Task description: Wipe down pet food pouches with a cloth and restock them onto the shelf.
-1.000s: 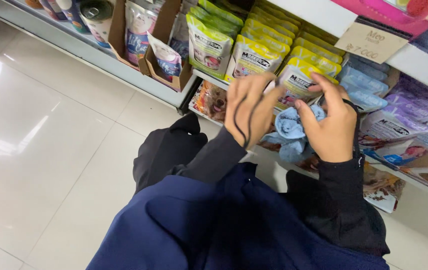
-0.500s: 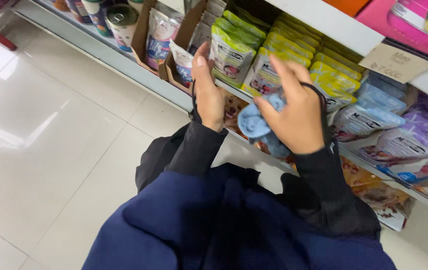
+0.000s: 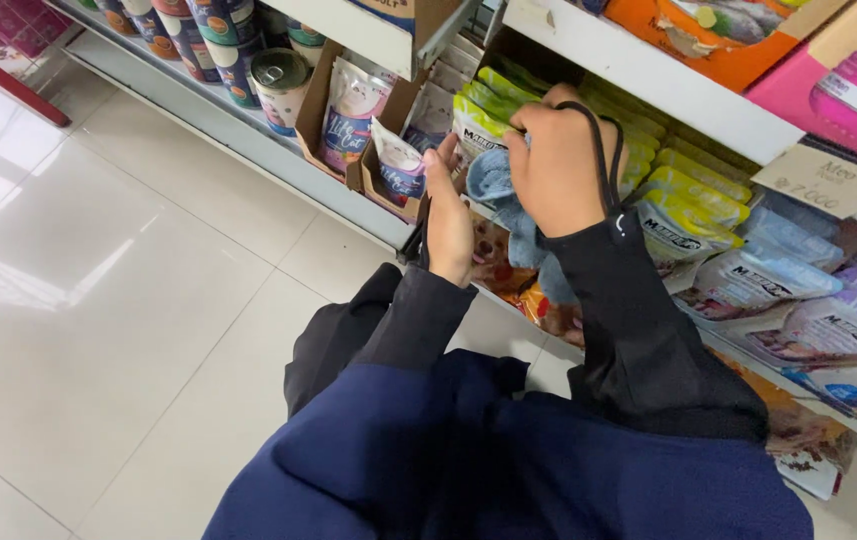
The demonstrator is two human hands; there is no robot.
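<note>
Blue cloth (image 3: 493, 180) sits bunched in my right hand (image 3: 558, 165), mostly hidden behind it, before the green pouches (image 3: 478, 125) at twelve o'clock. My left hand (image 3: 448, 215), open, empty, now hangs lower at nine o'clock.

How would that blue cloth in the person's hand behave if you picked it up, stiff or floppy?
Probably floppy: the blue cloth bunches under the right hand and hangs in loose folds below it. It looks light, since one hand holds it up easily. Its fuzzy-looking surface suggests it would not slip readily. The left hand is open beside it.
</note>
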